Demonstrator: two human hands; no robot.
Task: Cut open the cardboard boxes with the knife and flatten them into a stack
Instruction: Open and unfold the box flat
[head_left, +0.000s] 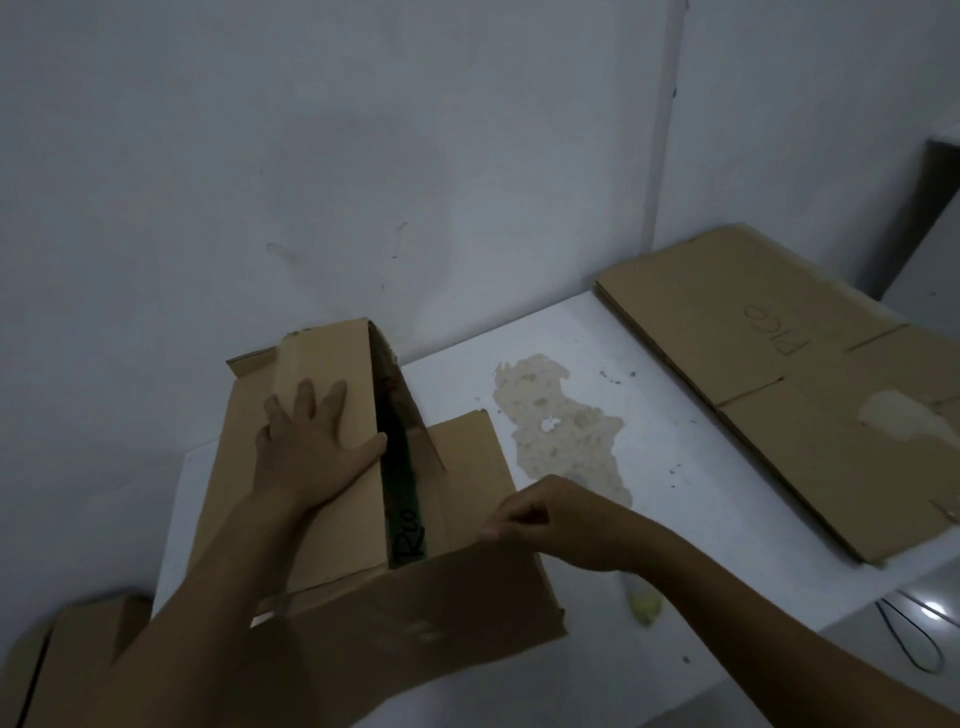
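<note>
- Head view: your left hand (306, 447) lies flat, fingers spread, pressing a flap (322, 358) of the box (415, 623); the open gap runs just beside your thumb.
- Your right hand (545, 525) is curled at the near wall's rim, seemingly pinching it.
- Flattened cardboard (779, 364) lies well beyond your right hand.
- Risk: pull that rim while the left presses down, and the board may tear or the box skid.

Brown cardboard box (332, 519); white table (649, 519), beige stain (561, 431); pale grey wall (311, 156).
</note>
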